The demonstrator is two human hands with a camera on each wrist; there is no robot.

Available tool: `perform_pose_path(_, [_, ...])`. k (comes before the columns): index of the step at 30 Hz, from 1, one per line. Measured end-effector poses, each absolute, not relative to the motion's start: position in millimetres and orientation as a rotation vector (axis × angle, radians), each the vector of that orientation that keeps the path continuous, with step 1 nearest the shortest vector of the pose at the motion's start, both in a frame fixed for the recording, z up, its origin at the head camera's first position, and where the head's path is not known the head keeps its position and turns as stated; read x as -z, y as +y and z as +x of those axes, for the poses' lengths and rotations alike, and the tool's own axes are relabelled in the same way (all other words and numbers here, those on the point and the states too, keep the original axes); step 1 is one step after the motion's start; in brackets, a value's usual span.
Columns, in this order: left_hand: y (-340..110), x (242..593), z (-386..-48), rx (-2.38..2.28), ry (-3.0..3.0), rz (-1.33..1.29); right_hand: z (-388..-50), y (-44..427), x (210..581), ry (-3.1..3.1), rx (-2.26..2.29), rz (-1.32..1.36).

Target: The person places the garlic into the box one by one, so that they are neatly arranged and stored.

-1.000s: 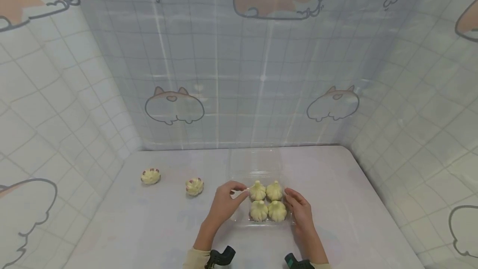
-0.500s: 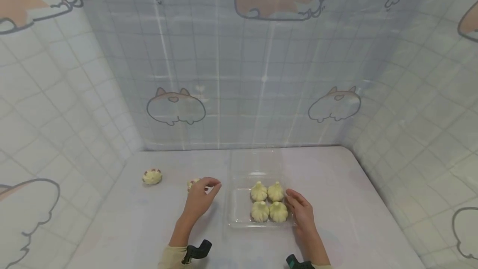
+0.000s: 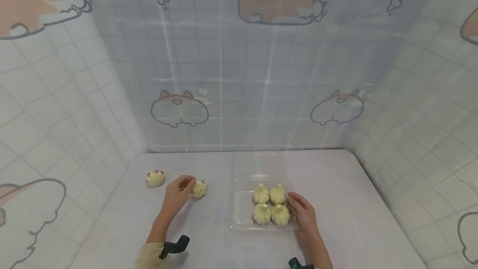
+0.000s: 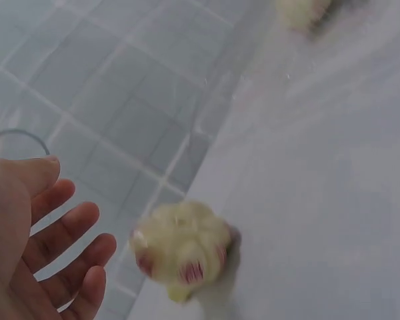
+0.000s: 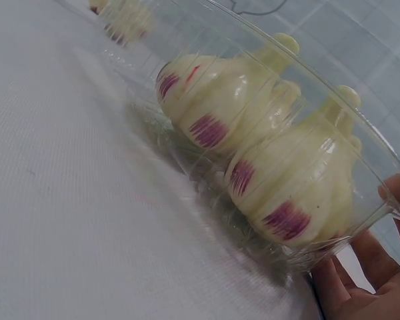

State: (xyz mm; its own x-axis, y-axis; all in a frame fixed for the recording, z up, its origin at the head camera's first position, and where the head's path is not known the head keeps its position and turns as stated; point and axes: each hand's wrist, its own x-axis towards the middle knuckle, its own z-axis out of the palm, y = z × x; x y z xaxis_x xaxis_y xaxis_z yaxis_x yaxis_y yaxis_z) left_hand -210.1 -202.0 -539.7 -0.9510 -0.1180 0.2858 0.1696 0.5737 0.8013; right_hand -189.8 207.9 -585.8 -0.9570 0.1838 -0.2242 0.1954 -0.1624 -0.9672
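My left hand (image 3: 178,192) is beside a garlic bulb (image 3: 199,189) on the table, its fingertips overlapping the bulb's left edge in the head view. The left wrist view shows this hand (image 4: 50,240) loosely spread, holding nothing, with a purple-marked garlic bulb (image 4: 183,247) apart from it. To the right lies an open clear plastic box (image 3: 240,215) with several garlic bulbs (image 3: 262,214) standing stem up in its right part. My right hand (image 3: 304,215) holds that box by its right side. Up close, the right hand's fingers (image 5: 373,260) curl at the box's corner.
Another garlic bulb (image 3: 154,178) lies at the far left of the table (image 3: 209,235). The box's transparent lid (image 3: 257,163) is folded back toward the rear wall. Patterned sheeting (image 3: 239,119) closes off the back and both sides.
My left hand has left the box's left side and swung leftward to the nearer loose garlic bulb. The right hand has stayed at the box. The head view has shifted slightly.
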Motion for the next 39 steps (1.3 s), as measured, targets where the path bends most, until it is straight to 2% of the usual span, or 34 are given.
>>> perform_pose_path(11, [-224, 566, -215, 1.45, -2.602, 0.124, -188, 212, 586, 2.021, 2.353, 0.448])
perform_pose_path(18, [-223, 575, -219, 1.522, -2.715, 0.232, -185, 212, 589, 2.004, 2.342, 0.473])
perform_pose_path(39, [-210, 574, -233, 1.489, -2.831, 0.138, -189, 209, 588, 2.037, 2.343, 0.457])
